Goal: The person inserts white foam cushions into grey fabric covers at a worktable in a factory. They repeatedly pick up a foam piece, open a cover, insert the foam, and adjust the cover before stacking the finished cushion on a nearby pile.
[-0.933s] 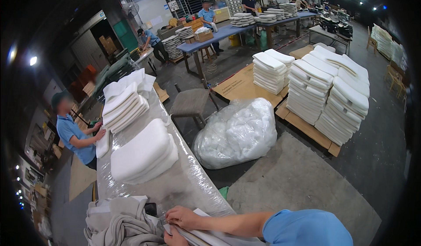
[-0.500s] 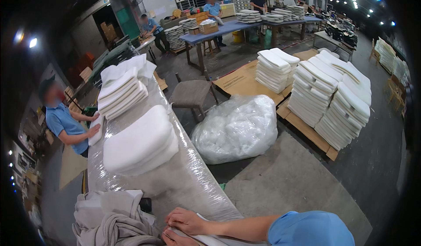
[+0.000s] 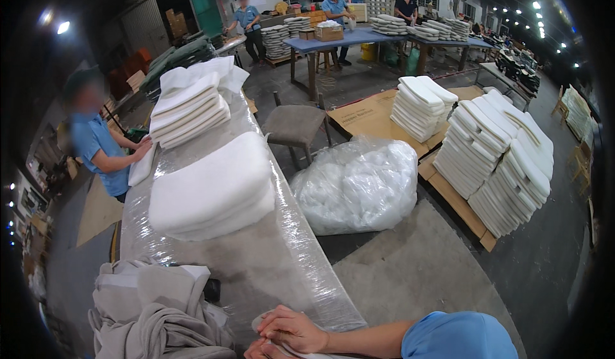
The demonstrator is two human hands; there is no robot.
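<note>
Apparently, the handling step has left hand (image 3: 262, 349) and right hand (image 3: 298, 333) gripping pale fabric (image 3: 300, 354), next needing even tension.

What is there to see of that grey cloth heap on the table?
The heap is soft-looking light grey cloth, rumpled, with thick looping folds in front and a flatter part behind, where whitish flaps show. It lies at the near left of the plastic-wrapped table, cut off by the picture's lower edge. A black thing sits at its right; whether they touch is unclear.
</note>
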